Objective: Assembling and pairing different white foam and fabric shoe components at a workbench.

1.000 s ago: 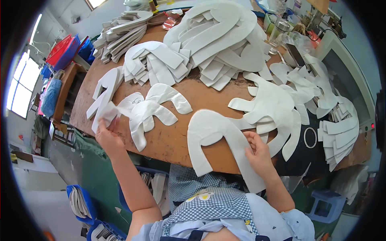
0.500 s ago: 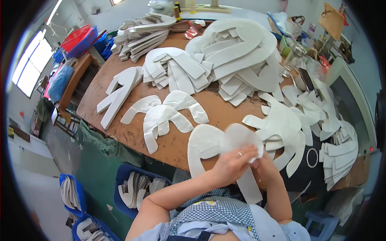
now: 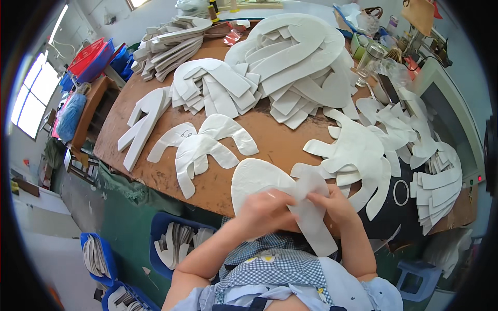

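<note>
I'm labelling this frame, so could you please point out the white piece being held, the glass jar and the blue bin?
white piece (image 3: 316,228): head view, lower strip.
glass jar (image 3: 369,58): head view, body.
blue bin (image 3: 158,228): head view, rim.

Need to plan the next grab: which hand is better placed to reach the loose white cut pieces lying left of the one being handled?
Left, probably. The left hand sits on the held white piece nearest the loose white cut pieces; the right hand is on the far side.

Workshop: stacked white cut pieces (image 3: 306,57) on worktable (image 3: 270,137), bins (image 3: 161,228).
</note>
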`<move>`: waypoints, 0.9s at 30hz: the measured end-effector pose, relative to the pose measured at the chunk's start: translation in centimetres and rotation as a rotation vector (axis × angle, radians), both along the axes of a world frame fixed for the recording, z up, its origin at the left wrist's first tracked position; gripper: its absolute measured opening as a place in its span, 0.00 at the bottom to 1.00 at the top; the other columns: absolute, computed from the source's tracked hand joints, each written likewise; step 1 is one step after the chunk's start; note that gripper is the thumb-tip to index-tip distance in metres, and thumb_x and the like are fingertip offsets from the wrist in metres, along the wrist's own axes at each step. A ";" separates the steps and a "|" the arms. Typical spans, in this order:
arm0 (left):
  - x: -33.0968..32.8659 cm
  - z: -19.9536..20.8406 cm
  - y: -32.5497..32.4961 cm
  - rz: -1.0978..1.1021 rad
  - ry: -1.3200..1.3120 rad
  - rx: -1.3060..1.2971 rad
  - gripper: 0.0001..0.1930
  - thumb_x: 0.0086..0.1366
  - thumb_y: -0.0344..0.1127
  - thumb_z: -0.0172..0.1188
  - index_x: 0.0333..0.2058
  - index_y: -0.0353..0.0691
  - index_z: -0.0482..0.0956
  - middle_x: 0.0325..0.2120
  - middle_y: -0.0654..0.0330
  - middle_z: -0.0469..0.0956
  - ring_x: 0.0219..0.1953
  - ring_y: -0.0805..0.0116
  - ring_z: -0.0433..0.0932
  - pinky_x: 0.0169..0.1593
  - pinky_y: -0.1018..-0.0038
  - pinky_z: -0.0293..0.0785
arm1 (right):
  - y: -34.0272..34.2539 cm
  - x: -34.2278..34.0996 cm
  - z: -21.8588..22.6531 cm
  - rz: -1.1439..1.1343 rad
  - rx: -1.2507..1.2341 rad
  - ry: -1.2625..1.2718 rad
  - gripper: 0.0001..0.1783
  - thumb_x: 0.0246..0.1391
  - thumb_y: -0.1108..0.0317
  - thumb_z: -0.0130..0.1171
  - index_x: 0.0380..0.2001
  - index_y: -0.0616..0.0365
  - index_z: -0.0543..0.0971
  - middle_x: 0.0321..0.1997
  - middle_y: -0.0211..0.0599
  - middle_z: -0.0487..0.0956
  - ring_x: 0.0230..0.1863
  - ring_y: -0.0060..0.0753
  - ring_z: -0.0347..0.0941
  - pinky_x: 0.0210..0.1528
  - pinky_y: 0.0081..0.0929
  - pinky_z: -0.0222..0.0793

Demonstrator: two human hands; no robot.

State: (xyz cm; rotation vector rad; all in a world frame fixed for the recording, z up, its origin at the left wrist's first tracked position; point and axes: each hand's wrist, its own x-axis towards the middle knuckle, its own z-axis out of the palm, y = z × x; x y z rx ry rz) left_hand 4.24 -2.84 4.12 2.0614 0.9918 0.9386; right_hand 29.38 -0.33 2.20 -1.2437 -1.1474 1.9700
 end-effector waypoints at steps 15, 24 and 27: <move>-6.5 1.6 3.4 0.249 0.151 0.017 0.48 0.45 0.27 0.74 0.66 0.51 0.63 0.62 0.52 0.62 0.69 0.50 0.57 0.70 0.56 0.58 | -1.1 1.2 2.0 0.395 0.117 0.205 0.24 0.58 0.70 0.63 0.56 0.67 0.77 0.61 0.46 0.76 0.70 0.34 0.61 0.69 0.30 0.54; -6.8 2.2 7.0 -0.270 0.418 0.249 0.15 0.52 0.28 0.69 0.39 0.44 0.80 0.45 0.58 0.75 0.59 0.57 0.69 0.71 0.51 0.53 | -0.9 1.0 2.8 0.512 0.204 0.019 0.24 0.58 0.69 0.61 0.58 0.64 0.76 0.56 0.41 0.80 0.62 0.31 0.70 0.64 0.28 0.60; -8.6 2.7 7.1 -0.319 0.378 0.193 0.14 0.54 0.28 0.68 0.39 0.43 0.78 0.44 0.57 0.76 0.58 0.55 0.70 0.70 0.53 0.56 | -1.2 1.1 2.8 0.374 0.066 0.031 0.23 0.59 0.69 0.60 0.58 0.63 0.77 0.52 0.34 0.81 0.53 0.24 0.72 0.60 0.24 0.63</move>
